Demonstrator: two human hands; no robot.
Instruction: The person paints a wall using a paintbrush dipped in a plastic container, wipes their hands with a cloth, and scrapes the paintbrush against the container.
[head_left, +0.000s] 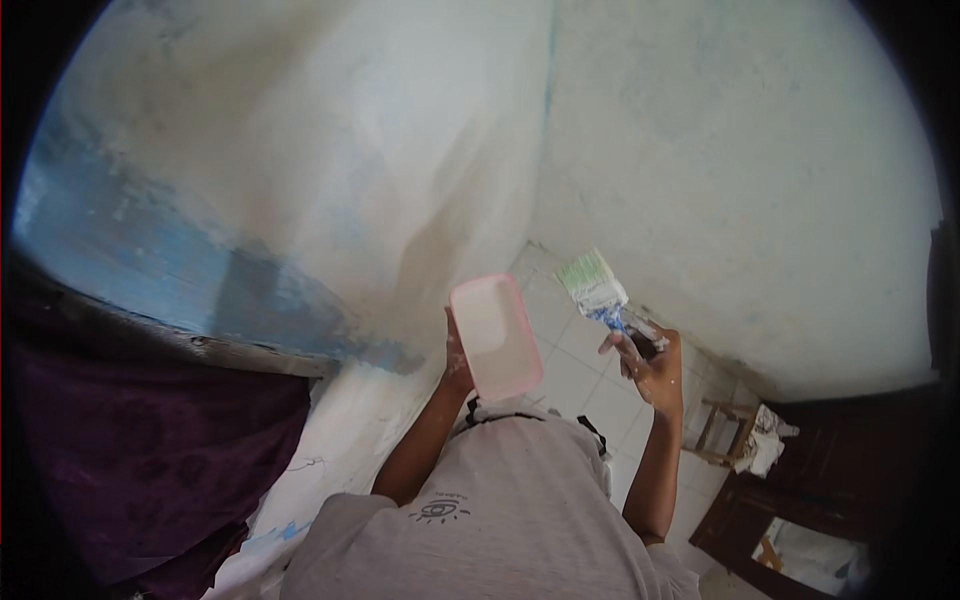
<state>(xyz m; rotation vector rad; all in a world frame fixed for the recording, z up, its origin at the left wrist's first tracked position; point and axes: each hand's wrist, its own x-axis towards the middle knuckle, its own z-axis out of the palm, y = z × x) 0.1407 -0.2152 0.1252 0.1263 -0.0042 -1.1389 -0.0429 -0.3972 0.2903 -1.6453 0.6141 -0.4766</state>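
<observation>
My left hand (454, 352) grips a pink-rimmed plastic container (534, 337) by its left side, and most of the fingers are hidden behind it. Whitish paint (482, 322) shows inside the container. In my right hand (649, 367) is a wide paintbrush (600, 289) with a blue, paint-smeared handle. Its pale green bristles point up and to the left, apart from both walls as far as I can tell. White paint spots my right fingers. Ahead, the left wall (375, 135) carries whitish paint over a blue patch (142, 232), and it meets the pale right wall (720, 172) at a corner.
A dark purple cloth (150, 442) hangs at the left below a wooden ledge (255, 358). White floor tiles (581, 349) lie below my hands. To the right stand a small wooden stool (720, 431) with crumpled cloth (765, 442) and dark wooden furniture (825, 442).
</observation>
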